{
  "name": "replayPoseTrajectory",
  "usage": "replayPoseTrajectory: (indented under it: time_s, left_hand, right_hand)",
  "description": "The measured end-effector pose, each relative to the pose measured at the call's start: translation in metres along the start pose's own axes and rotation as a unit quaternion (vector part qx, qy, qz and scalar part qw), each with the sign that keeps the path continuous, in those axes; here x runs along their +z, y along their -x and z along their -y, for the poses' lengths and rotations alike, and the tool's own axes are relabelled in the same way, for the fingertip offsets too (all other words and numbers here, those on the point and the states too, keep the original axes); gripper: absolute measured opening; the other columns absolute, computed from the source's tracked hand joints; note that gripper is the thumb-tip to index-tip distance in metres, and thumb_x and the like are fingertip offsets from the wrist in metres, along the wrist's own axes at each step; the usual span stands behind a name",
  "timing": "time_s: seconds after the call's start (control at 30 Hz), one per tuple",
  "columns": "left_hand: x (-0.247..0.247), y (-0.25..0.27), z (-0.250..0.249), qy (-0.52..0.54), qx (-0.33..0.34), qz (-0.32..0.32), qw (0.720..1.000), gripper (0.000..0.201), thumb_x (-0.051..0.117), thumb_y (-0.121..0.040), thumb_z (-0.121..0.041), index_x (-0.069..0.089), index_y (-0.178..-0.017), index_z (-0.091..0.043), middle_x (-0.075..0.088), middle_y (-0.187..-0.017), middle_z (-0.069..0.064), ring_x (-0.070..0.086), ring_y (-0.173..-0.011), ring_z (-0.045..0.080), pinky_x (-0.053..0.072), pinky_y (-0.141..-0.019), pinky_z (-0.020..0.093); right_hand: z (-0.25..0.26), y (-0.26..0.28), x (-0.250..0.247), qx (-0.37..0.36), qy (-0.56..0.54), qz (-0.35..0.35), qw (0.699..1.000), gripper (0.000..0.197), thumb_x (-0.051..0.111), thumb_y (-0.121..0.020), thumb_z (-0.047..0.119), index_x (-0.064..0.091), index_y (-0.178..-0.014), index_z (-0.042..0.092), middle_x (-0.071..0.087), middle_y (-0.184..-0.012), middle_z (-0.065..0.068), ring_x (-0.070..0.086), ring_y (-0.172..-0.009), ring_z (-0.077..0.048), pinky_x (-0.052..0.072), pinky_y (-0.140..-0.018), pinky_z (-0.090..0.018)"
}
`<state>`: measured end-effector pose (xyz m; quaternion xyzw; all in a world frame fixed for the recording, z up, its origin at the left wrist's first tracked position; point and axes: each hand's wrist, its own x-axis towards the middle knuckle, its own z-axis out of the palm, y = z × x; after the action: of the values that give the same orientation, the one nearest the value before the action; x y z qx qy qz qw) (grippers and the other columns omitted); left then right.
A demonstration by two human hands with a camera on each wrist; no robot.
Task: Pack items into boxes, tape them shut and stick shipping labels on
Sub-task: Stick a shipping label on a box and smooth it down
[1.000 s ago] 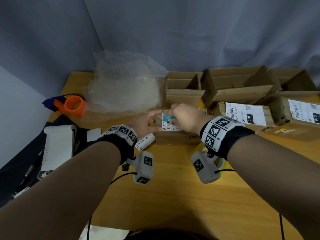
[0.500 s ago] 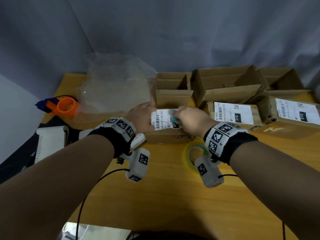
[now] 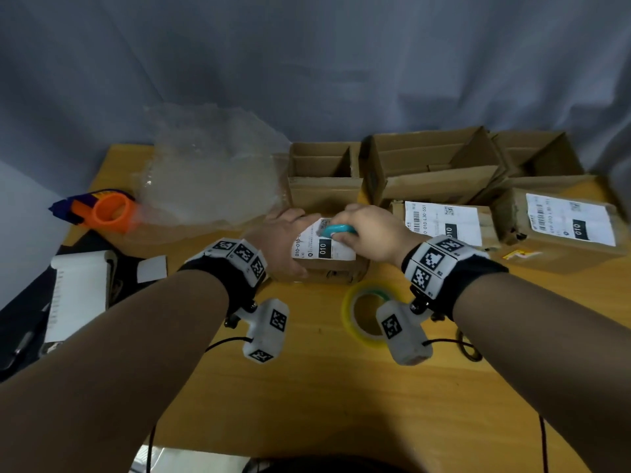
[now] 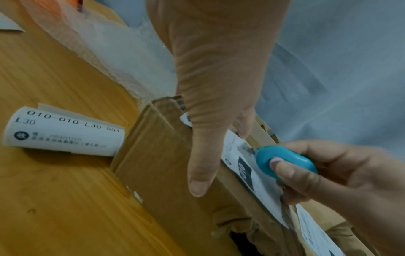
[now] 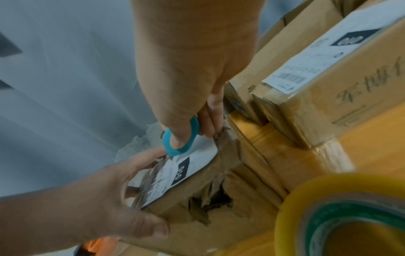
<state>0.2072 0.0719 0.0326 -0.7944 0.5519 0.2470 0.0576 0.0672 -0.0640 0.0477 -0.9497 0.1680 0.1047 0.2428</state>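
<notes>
A small cardboard box (image 3: 336, 269) (image 4: 166, 169) (image 5: 203, 216) stands at the table's middle with a white shipping label (image 3: 324, 249) (image 4: 260, 187) (image 5: 173, 176) on its top. My left hand (image 3: 278, 233) (image 4: 210, 107) (image 5: 105, 199) grips the box's left end, thumb down its near side. My right hand (image 3: 370, 232) (image 4: 328, 175) (image 5: 190, 90) pinches a small teal oval tool (image 3: 338, 230) (image 4: 285, 162) (image 5: 181, 138) and presses it on the label. The box's near side is torn.
A yellow tape roll (image 3: 367, 315) (image 5: 342, 214) lies just before the box. A rolled label (image 4: 63, 133) lies left of it. Two labelled boxes (image 3: 444, 227) (image 3: 560, 230) sit to the right, open boxes (image 3: 430, 165) behind, bubble wrap (image 3: 211, 169) and an orange dispenser (image 3: 109, 209) at the left.
The label, held above the box by both hands a second ago, now lies flat on its top. My left hand has dropped to grip the box's left end.
</notes>
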Motion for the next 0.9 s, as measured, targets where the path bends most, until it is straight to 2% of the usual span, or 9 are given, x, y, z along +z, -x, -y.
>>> replayPoseTrajectory:
  time_s: [0.13,0.27,0.33,0.53,0.67,0.83,0.9]
  left_hand:
    - [-0.004,0.004,0.008,-0.022,0.028,0.022,0.999,0.11,0.078,-0.066,-0.049,0.01,-0.15,-0.031,0.02,-0.154,0.003,0.017,-0.141,0.025,0.019,-0.115,0.041]
    - [-0.01,0.016,0.007,-0.033,0.021,0.044,0.998,0.105,0.076,-0.072,-0.044,0.009,-0.151,-0.028,0.017,-0.155,0.002,0.012,-0.142,0.021,0.008,-0.115,0.033]
    - [-0.008,0.022,0.004,-0.03,0.017,0.038,0.999,0.103,0.075,-0.073,-0.044,0.009,-0.151,-0.026,0.017,-0.155,0.002,0.012,-0.142,0.02,0.007,-0.114,0.03]
    - [0.009,0.021,-0.001,0.003,-0.008,0.018,1.0,0.108,0.074,-0.068,-0.057,0.012,-0.151,-0.026,0.021,-0.154,0.0,0.016,-0.141,0.026,0.017,-0.115,0.041]
    - [0.015,0.014,-0.016,0.028,-0.015,-0.022,0.999,0.11,0.073,-0.061,-0.063,0.016,-0.15,-0.029,0.026,-0.151,-0.003,0.022,-0.138,0.026,0.027,-0.112,0.042]
    - [0.011,0.004,-0.028,0.026,0.005,-0.015,1.0,0.11,0.074,-0.064,-0.059,0.014,-0.15,-0.029,0.024,-0.15,-0.005,0.021,-0.134,0.026,0.027,-0.109,0.038]
    - [0.01,0.003,-0.03,0.025,0.012,-0.014,1.0,0.108,0.075,-0.065,-0.057,0.013,-0.15,-0.032,0.026,-0.148,-0.004,0.023,-0.132,0.025,0.028,-0.107,0.038]
  right_hand:
    - [0.007,0.006,0.014,-0.003,-0.017,-0.004,1.0,0.035,0.051,-0.096,0.03,0.056,-0.129,0.021,0.055,-0.117,-0.001,0.054,-0.104,-0.019,0.042,-0.086,-0.029]
    - [0.016,0.004,0.023,-0.014,-0.003,0.002,1.0,0.034,0.049,-0.097,0.029,0.056,-0.128,0.018,0.055,-0.116,-0.004,0.055,-0.103,-0.022,0.046,-0.087,-0.034]
    - [0.02,0.005,0.024,-0.024,0.007,0.006,1.0,0.033,0.049,-0.097,0.028,0.056,-0.128,0.019,0.055,-0.116,-0.005,0.056,-0.102,-0.023,0.047,-0.086,-0.035]
    - [0.028,0.006,0.022,-0.04,0.075,0.027,0.996,0.039,0.05,-0.096,0.021,0.05,-0.135,0.022,0.053,-0.119,-0.006,0.056,-0.105,-0.026,0.043,-0.082,-0.031]
    - [0.02,0.011,0.012,-0.035,0.136,0.032,0.99,0.043,0.056,-0.091,0.013,0.05,-0.133,0.022,0.053,-0.116,-0.004,0.054,-0.108,-0.026,0.045,-0.083,-0.034]
    - [0.008,0.023,0.002,-0.013,0.175,0.043,0.984,0.043,0.052,-0.094,0.018,0.046,-0.136,0.02,0.051,-0.122,-0.006,0.049,-0.115,-0.027,0.043,-0.087,-0.037]
    - [0.003,0.028,0.001,-0.006,0.185,0.046,0.982,0.039,0.05,-0.095,0.019,0.048,-0.134,0.02,0.05,-0.123,-0.006,0.049,-0.115,-0.026,0.042,-0.085,-0.035]
